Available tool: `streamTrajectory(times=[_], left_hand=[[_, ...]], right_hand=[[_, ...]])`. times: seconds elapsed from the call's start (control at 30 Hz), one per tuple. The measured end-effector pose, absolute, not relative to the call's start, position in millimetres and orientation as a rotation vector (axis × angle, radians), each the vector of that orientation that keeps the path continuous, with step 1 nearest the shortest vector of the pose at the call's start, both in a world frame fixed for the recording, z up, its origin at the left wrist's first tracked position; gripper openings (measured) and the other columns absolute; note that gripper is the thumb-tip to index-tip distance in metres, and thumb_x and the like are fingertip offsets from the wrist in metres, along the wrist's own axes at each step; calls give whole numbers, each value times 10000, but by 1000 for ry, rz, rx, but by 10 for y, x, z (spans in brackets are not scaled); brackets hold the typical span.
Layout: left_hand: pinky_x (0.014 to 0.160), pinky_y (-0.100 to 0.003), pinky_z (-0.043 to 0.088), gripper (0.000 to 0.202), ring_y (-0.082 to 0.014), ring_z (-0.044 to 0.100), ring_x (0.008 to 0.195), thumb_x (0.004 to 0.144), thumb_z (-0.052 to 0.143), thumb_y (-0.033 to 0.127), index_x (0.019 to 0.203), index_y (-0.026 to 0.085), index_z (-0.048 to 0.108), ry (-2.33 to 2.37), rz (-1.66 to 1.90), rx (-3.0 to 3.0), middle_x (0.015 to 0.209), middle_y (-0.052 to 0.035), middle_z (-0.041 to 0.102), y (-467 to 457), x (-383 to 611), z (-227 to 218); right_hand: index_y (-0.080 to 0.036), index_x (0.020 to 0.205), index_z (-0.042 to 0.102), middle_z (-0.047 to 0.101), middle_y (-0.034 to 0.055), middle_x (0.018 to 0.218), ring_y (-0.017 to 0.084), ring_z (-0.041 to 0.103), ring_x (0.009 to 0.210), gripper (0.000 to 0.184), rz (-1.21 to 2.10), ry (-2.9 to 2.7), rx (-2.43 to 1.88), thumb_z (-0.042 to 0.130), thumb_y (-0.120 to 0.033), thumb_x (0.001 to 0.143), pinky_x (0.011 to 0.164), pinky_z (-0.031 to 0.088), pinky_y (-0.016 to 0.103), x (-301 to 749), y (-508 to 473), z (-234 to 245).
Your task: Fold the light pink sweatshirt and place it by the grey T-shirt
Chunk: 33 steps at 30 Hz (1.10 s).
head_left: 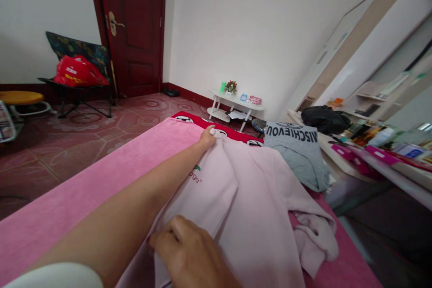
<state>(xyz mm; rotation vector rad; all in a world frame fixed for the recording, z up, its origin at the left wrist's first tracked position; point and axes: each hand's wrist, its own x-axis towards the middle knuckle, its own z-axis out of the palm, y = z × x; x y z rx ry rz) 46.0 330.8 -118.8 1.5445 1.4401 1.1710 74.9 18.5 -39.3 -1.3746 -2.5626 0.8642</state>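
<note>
A pale pink sweatshirt (259, 198) with a small printed logo lies spread over the bed, one sleeve bunched at the right. My left hand (207, 138) reaches to the garment's far end and pinches its fabric there. Close to me, my right hand (192, 252) has its fingers curled onto the near left part of the sweatshirt, gripping the cloth; the fingertips are partly hidden. Between the two hands the fabric is raised in a long fold. A grey folded garment (293, 148) with dark lettering rests beyond the right shoulder of the sweatshirt.
The bed has a pink cover (111, 175) with a red patterned end (236, 136). A cluttered desk (340, 162) borders the right side, holding a black bag (326, 118). Beyond stand a small white table (232, 98) and a folding chair (79, 42) with a red bag (79, 72).
</note>
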Motion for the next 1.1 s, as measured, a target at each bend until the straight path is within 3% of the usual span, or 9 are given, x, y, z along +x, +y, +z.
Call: streamTrajectory(times=[0.23,0.37,0.47,0.53,0.6,0.67,0.77,1.0,1.1], left_hand=[[882,-285,474,562,-201,623,964,716,586,9,1256,158,542,1608,1080,1812,1033,-74,669,3394,322,-1263],[1044,-419,336,471,-310,439,1249,733,574,31,1188,154,591,1649,1003,2027,1299,-156,509,3259,411,-1095],[1097,-407,254,445,-289,355,1325,820,485,79,1256,147,541,1578,914,2175,1417,-157,401,3071,521,-1066],[1103,-355,256,420,-251,382,1319,890,433,176,1302,133,501,1482,800,2254,1427,-151,412,2943,553,-1123],[1114,-322,239,470,-231,351,1352,927,412,312,1355,120,447,1379,659,2311,1458,-144,397,2841,540,-1209],[1136,-336,190,557,-233,246,1409,943,364,424,1408,116,379,1305,531,2339,1507,-133,328,2779,507,-1282],[1152,-400,117,617,-250,107,1441,957,264,481,1459,123,285,1274,420,2339,1549,-120,209,2717,484,-1316],[1153,-420,83,681,-248,-1,1441,954,154,524,1496,112,169,1316,399,2299,1565,-136,46,2218,378,-1233],[1154,-403,115,662,-227,23,1442,959,153,500,1499,117,164,1293,379,2309,1564,-126,72,1874,216,-1240]], right_hand=[[-190,872,681,697,116,802,262,667,717,174,789,-2366,-1756,604,-317,781,497,463,304,505,84,-963],[-228,805,689,687,9,724,166,656,714,181,874,-2505,-1182,574,-360,849,635,486,243,728,184,-730],[-225,918,696,711,32,943,197,639,945,190,631,-2279,-1366,538,-326,888,873,476,324,870,310,-584],[-176,1143,644,594,121,1278,285,505,1216,327,459,-2209,-1543,567,-343,873,1043,362,463,921,392,-649],[-74,1362,463,311,215,1493,361,254,1389,633,417,-2237,-1659,605,-403,841,1116,214,556,952,449,-804],[-5,1435,312,127,249,1529,374,87,1425,788,472,-2311,-1709,580,-456,846,1134,156,570,975,468,-949],[0,1453,253,58,229,1533,340,8,1430,764,488,-2391,-1681,490,-466,896,1154,131,532,1004,443,-1016],[-11,1445,289,154,243,1524,327,105,1430,766,462,-2434,-1550,512,-478,880,1160,156,481,1161,399,-884],[-68,1383,439,326,205,1486,286,262,1400,646,523,-2409,-1385,576,-411,852,1138,249,418,1310,353,-806]])
